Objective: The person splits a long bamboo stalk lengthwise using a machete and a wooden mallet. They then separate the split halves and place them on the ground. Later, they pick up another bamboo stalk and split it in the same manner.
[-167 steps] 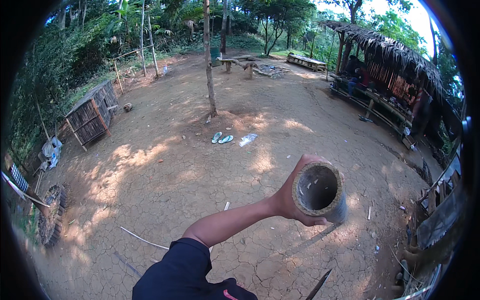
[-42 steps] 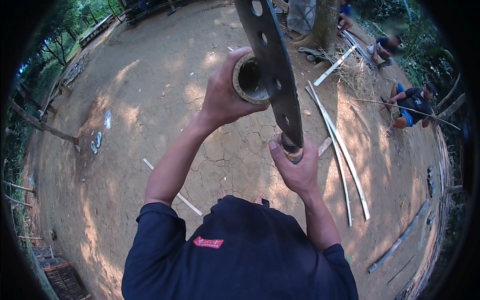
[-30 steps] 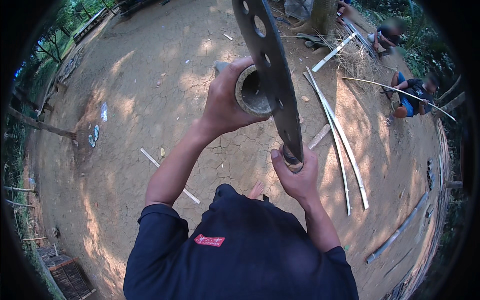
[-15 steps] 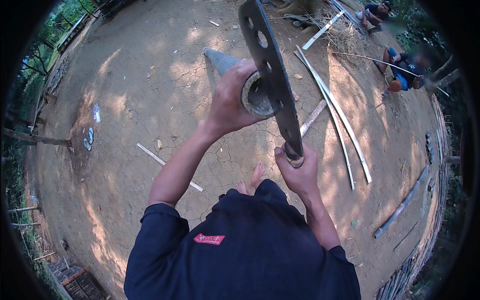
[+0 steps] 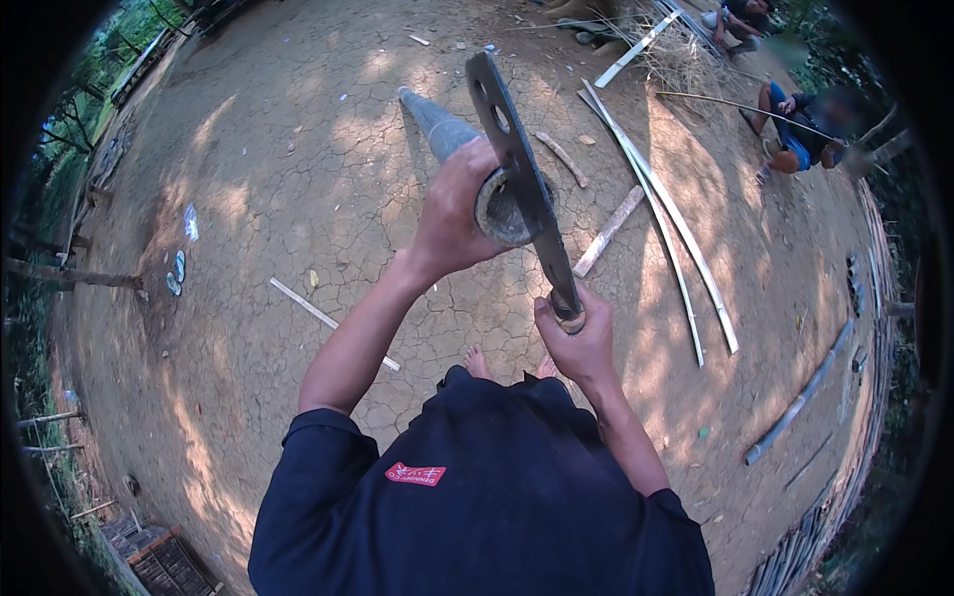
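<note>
My left hand (image 5: 449, 211) is closed round a thick grey-green bamboo pole (image 5: 437, 123), close to its near, hollow cut end. The pole's other end points away toward the far left. In my right hand (image 5: 584, 346) is the handle of a machete (image 5: 525, 181). Its dark, wide blade has several round holes and rises in front of the right side of the bamboo's open end. Whether the blade touches the rim I cannot tell.
Split bamboo strips (image 5: 664, 214) lie on cracked earth to the right, near a short thick stick (image 5: 608, 230) and a curved stick (image 5: 562, 159). A thin strip (image 5: 333, 323) lies left. Two people sit far right, one person (image 5: 790, 124) with a long strip; a bamboo length (image 5: 800, 397) lies below.
The machete has come lower in the view, with my right hand shifting a little left. The bamboo remains in my left hand. My feet now show farther apart.
</note>
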Action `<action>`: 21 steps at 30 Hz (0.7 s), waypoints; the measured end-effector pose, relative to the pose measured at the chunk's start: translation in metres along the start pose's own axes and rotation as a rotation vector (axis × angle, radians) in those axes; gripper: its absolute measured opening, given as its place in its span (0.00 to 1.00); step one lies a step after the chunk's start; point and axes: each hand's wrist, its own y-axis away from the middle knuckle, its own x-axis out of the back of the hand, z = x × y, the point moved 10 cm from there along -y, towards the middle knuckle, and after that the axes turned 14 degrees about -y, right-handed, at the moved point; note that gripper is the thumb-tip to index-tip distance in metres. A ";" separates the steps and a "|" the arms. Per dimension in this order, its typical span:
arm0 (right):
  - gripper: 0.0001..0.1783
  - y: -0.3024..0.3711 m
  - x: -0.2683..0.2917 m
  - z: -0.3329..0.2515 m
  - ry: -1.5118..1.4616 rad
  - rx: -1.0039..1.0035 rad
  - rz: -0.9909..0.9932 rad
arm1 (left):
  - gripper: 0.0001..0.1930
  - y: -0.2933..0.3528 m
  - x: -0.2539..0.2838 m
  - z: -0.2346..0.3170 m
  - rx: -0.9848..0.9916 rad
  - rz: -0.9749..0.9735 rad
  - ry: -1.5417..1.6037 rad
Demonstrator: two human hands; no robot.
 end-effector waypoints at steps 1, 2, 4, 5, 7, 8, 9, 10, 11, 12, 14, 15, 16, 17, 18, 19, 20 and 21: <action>0.11 0.000 0.005 0.003 0.012 0.001 -0.005 | 0.43 0.000 -0.004 0.002 0.005 -0.001 -0.003; 0.11 0.000 0.010 0.005 0.024 0.001 -0.009 | 0.43 0.000 -0.009 0.005 0.009 -0.001 -0.004; 0.11 -0.002 0.016 0.008 0.026 0.004 -0.014 | 0.43 0.001 -0.017 0.005 0.027 -0.009 -0.004; 0.11 -0.005 0.019 0.009 0.022 0.006 -0.016 | 0.42 0.001 -0.022 0.005 0.036 -0.014 -0.002; 0.11 -0.006 0.025 0.017 0.013 -0.014 -0.018 | 0.42 0.001 -0.029 0.008 0.031 -0.029 -0.026; 0.10 -0.008 0.027 0.024 0.008 -0.034 -0.020 | 0.42 0.001 -0.033 0.010 0.028 -0.036 -0.038; 0.10 -0.012 0.030 0.028 0.006 -0.046 -0.026 | 0.42 0.001 -0.038 0.007 0.034 -0.036 -0.031; 0.09 -0.014 0.031 0.030 0.008 -0.029 -0.031 | 0.42 0.003 -0.044 0.004 0.040 -0.035 -0.023; 0.09 -0.014 0.032 0.032 0.010 -0.011 -0.036 | 0.42 0.004 -0.049 0.000 0.047 -0.034 -0.017; 0.09 -0.016 0.033 0.032 0.016 0.011 -0.042 | 0.43 0.001 -0.051 0.001 0.038 -0.037 -0.024; 0.08 -0.023 0.038 0.032 0.008 -0.014 -0.036 | 0.43 -0.004 -0.053 0.001 0.021 -0.042 -0.041; 0.08 -0.026 0.041 0.028 0.009 -0.003 -0.024 | 0.43 -0.008 -0.054 0.001 0.030 -0.044 -0.061; 0.09 -0.028 0.042 0.025 0.009 0.008 -0.014 | 0.43 -0.014 -0.056 0.001 0.040 -0.045 -0.082; 0.09 -0.031 0.046 0.027 0.005 -0.008 -0.002 | 0.43 -0.018 -0.059 0.002 0.051 -0.046 -0.104; 0.10 -0.038 0.051 0.025 0.003 -0.011 0.004 | 0.44 -0.023 -0.061 0.004 0.049 -0.028 -0.104; 0.10 -0.045 0.054 0.024 0.001 -0.015 0.010 | 0.44 -0.027 -0.065 0.006 0.047 -0.010 -0.105; 0.11 -0.046 0.056 0.023 0.004 0.002 0.006 | 0.45 -0.029 -0.066 0.007 0.044 0.008 -0.107; 0.11 -0.044 0.061 0.025 0.013 0.015 0.009 | 0.45 -0.029 -0.069 0.009 0.050 0.007 -0.105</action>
